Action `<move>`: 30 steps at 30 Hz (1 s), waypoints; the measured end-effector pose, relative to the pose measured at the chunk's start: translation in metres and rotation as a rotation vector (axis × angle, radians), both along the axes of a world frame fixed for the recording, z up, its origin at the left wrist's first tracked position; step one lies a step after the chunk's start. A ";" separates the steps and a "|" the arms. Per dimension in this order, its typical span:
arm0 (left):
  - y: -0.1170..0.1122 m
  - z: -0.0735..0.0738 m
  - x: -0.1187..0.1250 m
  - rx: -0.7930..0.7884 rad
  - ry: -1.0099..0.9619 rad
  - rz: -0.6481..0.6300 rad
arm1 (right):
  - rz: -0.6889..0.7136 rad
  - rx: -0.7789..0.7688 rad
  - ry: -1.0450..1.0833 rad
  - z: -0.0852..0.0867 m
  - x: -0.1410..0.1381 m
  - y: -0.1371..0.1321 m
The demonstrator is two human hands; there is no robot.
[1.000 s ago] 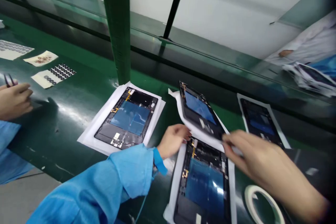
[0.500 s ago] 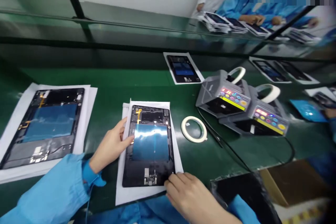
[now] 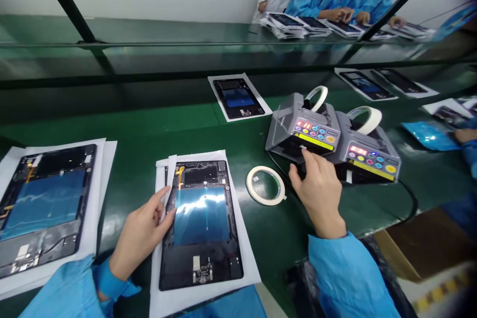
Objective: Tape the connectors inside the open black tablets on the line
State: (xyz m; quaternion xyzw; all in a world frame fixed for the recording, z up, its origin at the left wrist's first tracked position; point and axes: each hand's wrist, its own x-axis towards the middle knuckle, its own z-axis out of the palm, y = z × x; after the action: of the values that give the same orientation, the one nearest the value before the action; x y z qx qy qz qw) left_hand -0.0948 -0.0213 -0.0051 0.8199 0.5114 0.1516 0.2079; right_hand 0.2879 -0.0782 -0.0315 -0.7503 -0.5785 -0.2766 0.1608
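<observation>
An opened tablet [image 3: 203, 223] with a blue film over its middle lies on white paper [image 3: 249, 258] on the green belt in front of me. My left hand [image 3: 143, 231] rests on the tablet's left edge, thumb and fingers apart. My right hand [image 3: 320, 191] reaches to the front slot of the nearer grey tape dispenser [image 3: 301, 129]. Its fingertips are pinched together at the slot, and what they hold is hidden.
A loose tape roll [image 3: 266, 185] lies between tablet and dispenser. A second dispenser [image 3: 367, 154] stands to the right. Other opened tablets lie at left [image 3: 40, 208] and farther back [image 3: 238, 97]. A cardboard box [image 3: 421, 243] sits lower right. Co-workers' hands [image 3: 337, 14] work at stacked tablets beyond.
My right hand left the tablet's lower edge and moved up and right to the dispenser slot. My left hand stays on the tablet's left edge. My view swung right earlier.
</observation>
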 end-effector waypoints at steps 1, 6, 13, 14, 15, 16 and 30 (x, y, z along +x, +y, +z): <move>0.000 0.000 0.000 0.004 -0.006 -0.004 | 0.007 0.006 0.013 -0.001 0.000 0.000; 0.002 -0.001 0.001 -0.002 -0.001 -0.007 | 0.018 0.027 0.057 -0.003 0.004 0.001; 0.004 -0.004 -0.001 -0.015 -0.022 -0.011 | 0.010 0.010 0.080 -0.005 0.003 0.001; 0.003 -0.004 -0.001 -0.015 -0.027 -0.011 | 0.020 0.007 0.083 -0.005 0.003 0.001; 0.003 -0.004 -0.001 -0.014 -0.032 -0.010 | 0.025 0.012 0.088 -0.005 0.004 0.001; 0.003 -0.004 -0.001 -0.016 -0.034 -0.010 | 0.026 0.023 0.094 -0.005 0.005 0.001; 0.002 -0.001 -0.001 -0.024 -0.029 -0.010 | 0.026 0.059 0.085 0.000 0.010 0.004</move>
State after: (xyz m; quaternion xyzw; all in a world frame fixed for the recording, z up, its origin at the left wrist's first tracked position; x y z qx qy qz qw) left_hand -0.0954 -0.0191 -0.0066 0.8177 0.5059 0.1563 0.2257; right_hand 0.2979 -0.0745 -0.0318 -0.7488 -0.5723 -0.2593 0.2110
